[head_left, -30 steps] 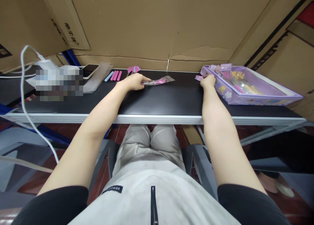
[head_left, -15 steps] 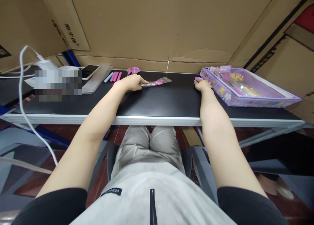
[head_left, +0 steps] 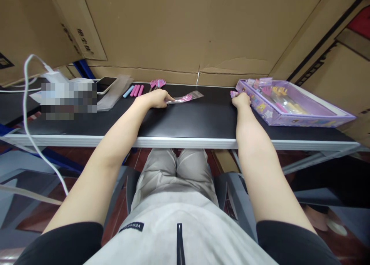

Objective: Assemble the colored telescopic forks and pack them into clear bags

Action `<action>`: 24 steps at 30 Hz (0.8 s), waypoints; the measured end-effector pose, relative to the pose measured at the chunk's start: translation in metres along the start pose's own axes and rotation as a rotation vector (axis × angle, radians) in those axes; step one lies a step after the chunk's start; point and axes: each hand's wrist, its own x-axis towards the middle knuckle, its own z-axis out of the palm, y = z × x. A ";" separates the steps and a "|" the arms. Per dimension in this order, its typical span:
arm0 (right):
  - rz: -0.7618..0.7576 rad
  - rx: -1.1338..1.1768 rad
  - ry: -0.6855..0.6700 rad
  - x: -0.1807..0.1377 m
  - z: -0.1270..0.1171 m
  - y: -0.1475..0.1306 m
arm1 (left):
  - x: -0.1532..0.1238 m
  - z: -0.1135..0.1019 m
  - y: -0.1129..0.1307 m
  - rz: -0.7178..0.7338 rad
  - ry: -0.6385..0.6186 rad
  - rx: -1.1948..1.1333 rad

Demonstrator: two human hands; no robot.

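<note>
Resting on the black worktop point(head_left: 185, 118), the left hand point(head_left: 154, 98) pins the near end of a clear sleeve holding a pink comb point(head_left: 185, 98), fingers curled onto it. The right hand point(head_left: 241, 100) lies well apart, against the purple toy box point(head_left: 289, 116), fingers bent over a small pink piece point(head_left: 233, 93); whether they grip it cannot be told.

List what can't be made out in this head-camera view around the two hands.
- Left hand: its fingertips cover the near end of the clear packet; the pink item inside is too small to identify.
- Right hand: the small pink piece at its fingers is mostly hidden.
- Purple toy box: contents blurred by glare.
- Pixelated patch hides whatever lies there.
</note>
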 end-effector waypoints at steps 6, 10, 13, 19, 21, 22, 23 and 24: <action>0.036 0.017 0.045 -0.004 -0.003 -0.003 | 0.000 0.000 -0.001 0.031 0.028 -0.044; 0.063 0.063 0.075 0.000 -0.001 -0.003 | 0.003 0.004 -0.002 0.044 0.071 -0.089; 0.056 0.088 0.073 0.003 0.001 -0.001 | 0.006 0.007 -0.002 0.026 0.091 -0.081; 0.031 0.131 0.090 0.000 0.000 -0.003 | 0.007 0.009 0.001 0.006 0.096 -0.065; 0.020 0.152 0.100 -0.001 0.000 -0.004 | 0.008 0.010 0.001 -0.002 0.117 -0.055; 0.013 0.158 0.104 -0.001 0.000 -0.005 | 0.008 0.010 0.001 -0.007 0.127 -0.047; 0.007 0.161 0.106 -0.001 -0.001 -0.005 | 0.008 0.010 0.001 -0.013 0.133 -0.036; 0.003 0.161 0.104 -0.001 -0.001 -0.005 | 0.008 0.011 0.001 -0.019 0.137 -0.024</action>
